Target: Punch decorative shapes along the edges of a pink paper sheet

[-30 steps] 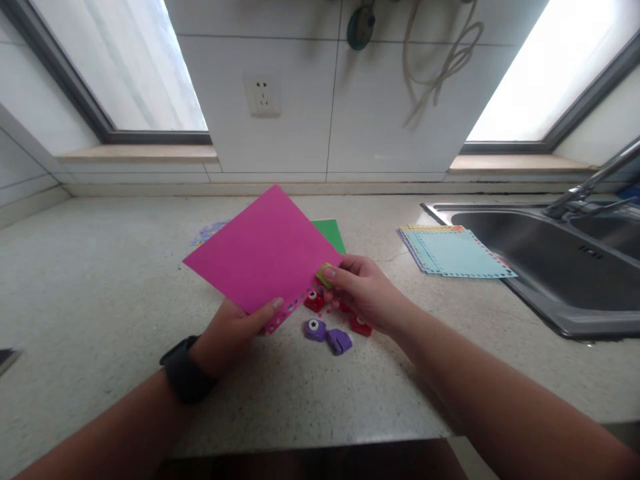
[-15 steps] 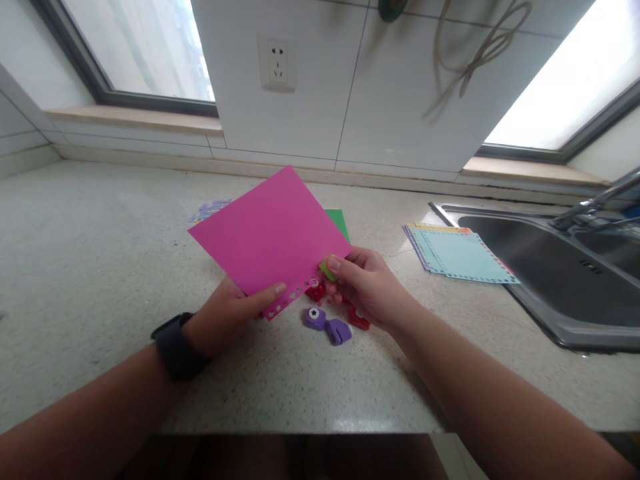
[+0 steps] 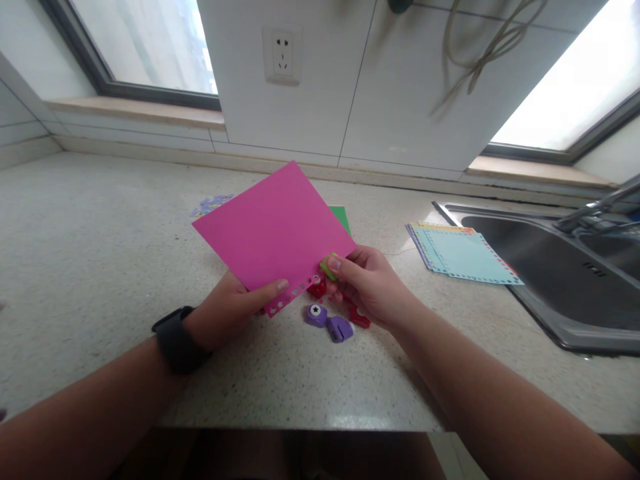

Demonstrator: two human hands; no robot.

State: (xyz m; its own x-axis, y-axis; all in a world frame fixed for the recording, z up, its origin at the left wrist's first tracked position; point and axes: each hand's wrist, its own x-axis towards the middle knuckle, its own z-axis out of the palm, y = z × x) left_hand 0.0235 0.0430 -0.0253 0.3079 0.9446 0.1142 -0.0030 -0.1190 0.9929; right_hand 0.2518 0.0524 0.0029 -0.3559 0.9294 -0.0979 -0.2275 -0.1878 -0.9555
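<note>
One pink sheet [image 3: 275, 233], held above the counter [image 3: 240, 393] cornerwise to the wall [image 3: 315, 100] — long axis indeterminable — is pinched by the left hand [image 3: 233, 303], while the right hand [image 3: 370, 283] grips one green punch [image 3: 328, 266] at its edge. Below lie two purple punches [image 3: 316, 316] and red punches [image 3: 359, 317], partly screened, count uncertain. One green sheet [image 3: 341, 217] shows behind; a paper stack [image 3: 470, 257] overlaps the sink [image 3: 565, 293].

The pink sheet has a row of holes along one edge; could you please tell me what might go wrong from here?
The pink sheet might tear where the left hand grips it beside the row of holes. New holes might come out uneven, as the right hand holds the green punch at that edge with the sheet held up. The stack of punched sheets overlaps the edge of the sink, so a nudge might send it in.
</note>
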